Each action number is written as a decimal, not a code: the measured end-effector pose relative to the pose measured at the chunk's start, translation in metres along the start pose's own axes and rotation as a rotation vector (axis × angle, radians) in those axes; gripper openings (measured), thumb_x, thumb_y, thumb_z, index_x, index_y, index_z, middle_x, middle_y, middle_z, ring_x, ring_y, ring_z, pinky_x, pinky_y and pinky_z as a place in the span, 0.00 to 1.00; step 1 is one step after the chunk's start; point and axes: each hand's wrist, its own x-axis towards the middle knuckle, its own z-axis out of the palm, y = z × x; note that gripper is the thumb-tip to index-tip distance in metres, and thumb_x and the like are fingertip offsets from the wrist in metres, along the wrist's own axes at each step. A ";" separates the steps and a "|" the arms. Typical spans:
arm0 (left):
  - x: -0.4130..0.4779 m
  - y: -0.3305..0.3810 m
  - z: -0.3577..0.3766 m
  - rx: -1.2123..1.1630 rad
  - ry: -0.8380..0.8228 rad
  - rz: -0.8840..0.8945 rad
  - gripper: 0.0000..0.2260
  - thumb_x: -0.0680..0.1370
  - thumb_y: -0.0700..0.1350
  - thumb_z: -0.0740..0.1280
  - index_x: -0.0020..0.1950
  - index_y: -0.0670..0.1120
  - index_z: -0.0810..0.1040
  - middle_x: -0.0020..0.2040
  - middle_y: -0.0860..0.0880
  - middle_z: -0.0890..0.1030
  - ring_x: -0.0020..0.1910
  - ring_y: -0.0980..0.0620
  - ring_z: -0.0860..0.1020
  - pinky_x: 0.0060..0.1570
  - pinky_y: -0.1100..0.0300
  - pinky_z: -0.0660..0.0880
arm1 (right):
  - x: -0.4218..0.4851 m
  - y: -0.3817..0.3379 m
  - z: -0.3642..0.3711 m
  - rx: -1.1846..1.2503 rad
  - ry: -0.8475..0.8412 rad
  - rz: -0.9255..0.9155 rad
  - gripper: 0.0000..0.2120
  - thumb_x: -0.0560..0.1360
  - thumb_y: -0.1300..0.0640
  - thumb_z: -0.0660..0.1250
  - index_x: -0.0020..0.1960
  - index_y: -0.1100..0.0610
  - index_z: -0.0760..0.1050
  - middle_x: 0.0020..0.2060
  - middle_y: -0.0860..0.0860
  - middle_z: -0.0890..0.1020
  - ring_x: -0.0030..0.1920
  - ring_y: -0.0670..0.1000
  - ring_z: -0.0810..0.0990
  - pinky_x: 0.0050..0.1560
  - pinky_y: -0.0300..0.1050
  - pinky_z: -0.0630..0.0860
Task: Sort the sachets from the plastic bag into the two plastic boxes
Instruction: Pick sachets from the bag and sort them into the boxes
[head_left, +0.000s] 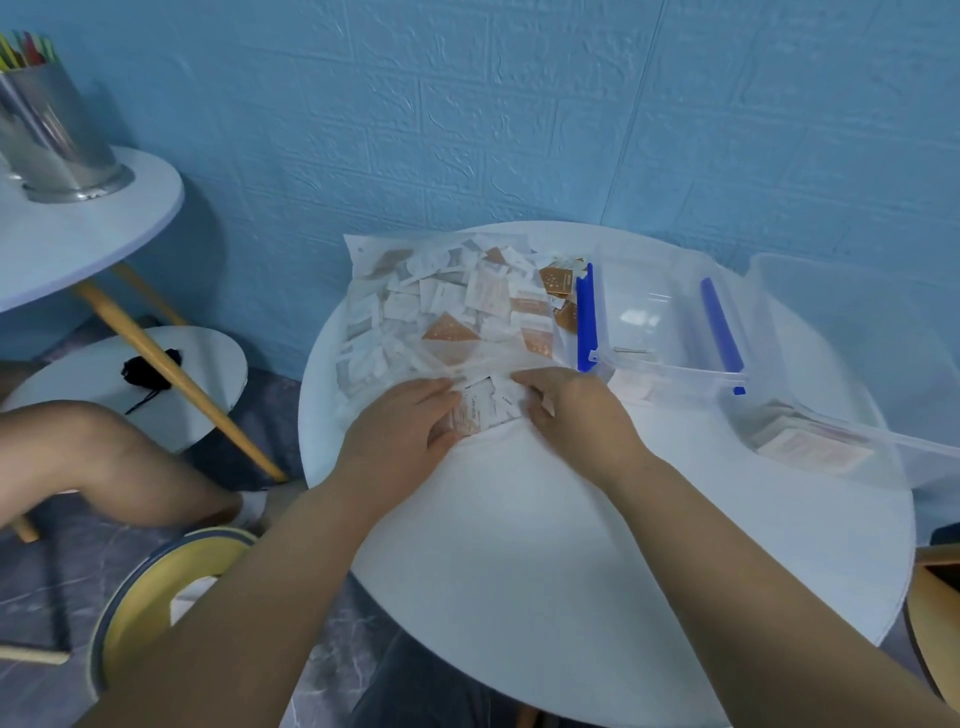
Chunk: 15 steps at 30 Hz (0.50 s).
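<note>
On the round white table (545, 545), toward its far left, lies the plastic bag (374, 332). It is stuffed with white and orange-brown sachets (452, 306). Its long axis runs away from the person, with the open mouth at the near end, pointing back at them.

Just to the right of the bag, touching or nearly touching it, stands the clear box with blue latches (660, 322), which looks almost empty from here. Further right again, at the table's edge, is the second clear box (831, 312), with a few pale sachets already lying in its near end.

Both hands meet at the bag's mouth. The left hand (410, 421) has its fingers bent over the film on the left side of the opening and appears to pinch it. I cannot tell whether it also holds a sachet. The right hand (566, 410) grips the right side of the opening with its fingers curled in and the thumb tucked under. Between them a small cluster of loose white sachets (488, 408) sits in the gap, touching both sets of fingertips.

By my reckoning everything depends on that layout. The sachets are directly between the hands, both boxes lie off to the right, and the right hand is the nearer one to carry anything across.
</note>
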 end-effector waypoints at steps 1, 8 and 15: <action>0.002 0.000 0.001 0.021 -0.025 0.000 0.20 0.78 0.48 0.63 0.70 0.49 0.68 0.71 0.54 0.66 0.70 0.54 0.62 0.66 0.65 0.56 | 0.001 0.000 0.003 -0.019 -0.024 0.006 0.19 0.77 0.56 0.63 0.67 0.52 0.70 0.64 0.49 0.75 0.62 0.50 0.73 0.59 0.41 0.69; 0.010 0.004 -0.004 0.020 -0.034 0.015 0.20 0.76 0.47 0.66 0.68 0.49 0.71 0.68 0.52 0.71 0.67 0.52 0.66 0.64 0.64 0.59 | 0.005 -0.003 0.015 -0.028 0.052 0.039 0.27 0.70 0.48 0.71 0.67 0.51 0.69 0.65 0.46 0.72 0.62 0.47 0.71 0.57 0.37 0.67; 0.008 0.015 -0.016 -0.328 0.063 -0.169 0.21 0.72 0.39 0.72 0.64 0.48 0.76 0.61 0.52 0.77 0.61 0.55 0.72 0.54 0.77 0.57 | 0.003 -0.003 0.014 0.007 0.103 0.025 0.21 0.71 0.52 0.70 0.64 0.49 0.74 0.61 0.45 0.77 0.59 0.46 0.75 0.51 0.33 0.66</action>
